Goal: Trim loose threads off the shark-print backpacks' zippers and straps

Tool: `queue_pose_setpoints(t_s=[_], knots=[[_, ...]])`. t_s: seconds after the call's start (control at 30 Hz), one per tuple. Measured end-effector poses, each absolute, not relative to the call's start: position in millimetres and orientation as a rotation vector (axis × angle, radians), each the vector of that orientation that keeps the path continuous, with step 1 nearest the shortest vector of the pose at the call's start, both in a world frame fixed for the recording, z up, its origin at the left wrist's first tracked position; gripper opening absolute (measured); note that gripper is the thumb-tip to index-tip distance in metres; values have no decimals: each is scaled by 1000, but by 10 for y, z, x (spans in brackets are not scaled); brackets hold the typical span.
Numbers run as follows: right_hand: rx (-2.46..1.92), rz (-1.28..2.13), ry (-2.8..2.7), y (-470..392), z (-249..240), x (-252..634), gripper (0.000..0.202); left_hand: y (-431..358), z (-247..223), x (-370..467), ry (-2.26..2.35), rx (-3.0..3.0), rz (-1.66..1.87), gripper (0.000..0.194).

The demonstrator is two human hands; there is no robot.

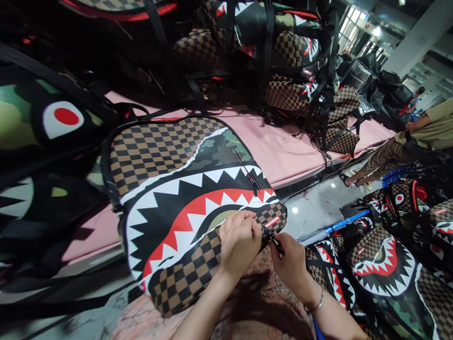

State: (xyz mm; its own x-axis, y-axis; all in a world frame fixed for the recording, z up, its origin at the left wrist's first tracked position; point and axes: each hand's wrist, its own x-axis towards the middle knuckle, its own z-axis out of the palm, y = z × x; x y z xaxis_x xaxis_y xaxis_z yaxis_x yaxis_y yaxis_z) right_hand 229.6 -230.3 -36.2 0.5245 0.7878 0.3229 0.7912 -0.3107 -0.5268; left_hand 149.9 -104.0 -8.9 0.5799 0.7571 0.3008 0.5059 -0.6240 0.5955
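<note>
A large bag (166, 151) with brown-black checks, camouflage and a white-toothed shark mouth lies tilted at the edge of the pink table, its lower part toward me. At its lower right corner, beside a small red label (272, 222), my left hand (240, 238) is closed on the bag's black strap end. Just right of it, my right hand (288, 257) pinches a black buckle or strap piece (278, 244); the fingers partly hide it. A bracelet (320, 301) is on my right wrist.
Similar bags (297, 92) are heaped on the pink table (276, 146), with a camouflage bag (21, 118) at the left. More shark-print bags (385, 269) lie at the lower right beside a blue edge (347, 222). A person (406, 141) stands at the far right.
</note>
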Motion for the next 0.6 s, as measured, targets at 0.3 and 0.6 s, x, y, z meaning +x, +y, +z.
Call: queue_pose_setpoints(t_s=[0.3,0.6], knots=[[-1757,619,-818,-2293,-183,3034,21,-1212,110,1281,116,2147,514,28],[-1608,1157,-1024,-2021,-171,3848,27,-1175,-275,1076,530,2741,766,35]])
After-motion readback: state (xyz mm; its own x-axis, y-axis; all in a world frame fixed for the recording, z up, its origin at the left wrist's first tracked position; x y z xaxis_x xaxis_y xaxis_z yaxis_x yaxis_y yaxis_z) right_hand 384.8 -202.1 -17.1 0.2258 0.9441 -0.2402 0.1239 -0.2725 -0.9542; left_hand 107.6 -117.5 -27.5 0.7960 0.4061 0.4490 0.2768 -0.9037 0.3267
